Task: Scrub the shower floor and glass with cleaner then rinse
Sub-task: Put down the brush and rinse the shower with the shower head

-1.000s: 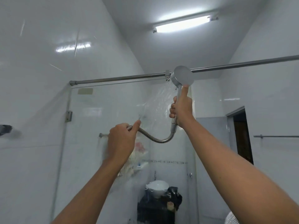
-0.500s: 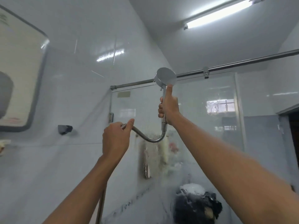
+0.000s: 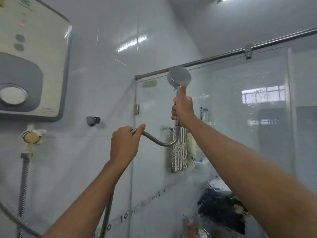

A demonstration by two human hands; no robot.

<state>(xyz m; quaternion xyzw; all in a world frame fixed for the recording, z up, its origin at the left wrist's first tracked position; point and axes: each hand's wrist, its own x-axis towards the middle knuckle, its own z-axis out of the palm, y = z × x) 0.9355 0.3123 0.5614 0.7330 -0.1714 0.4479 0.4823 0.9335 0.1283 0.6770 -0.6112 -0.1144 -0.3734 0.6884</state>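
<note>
My right hand point(image 3: 183, 109) grips the handle of a chrome shower head point(image 3: 179, 78), raised high with its face turned toward the glass panel point(image 3: 231, 117). My left hand point(image 3: 124, 145) holds the ribbed metal hose point(image 3: 161, 140) a little lower and to the left; the hose sags in a loop between my hands. The glass is wet, with streaks and drops on it. The shower floor is out of view.
A water heater point(image 3: 30, 66) hangs on the tiled wall at left, its hose point(image 3: 24, 182) running down. A shower-head holder point(image 3: 93, 120) sits on the wall. A steel rail point(image 3: 223, 56) tops the glass. Behind the glass hang towels point(image 3: 180, 152) and a dark bag point(image 3: 223, 208).
The view has swung left, bringing the water heater into sight. Both hands keep their hold, and the shower head has moved leftward along the glass near its top corner.
</note>
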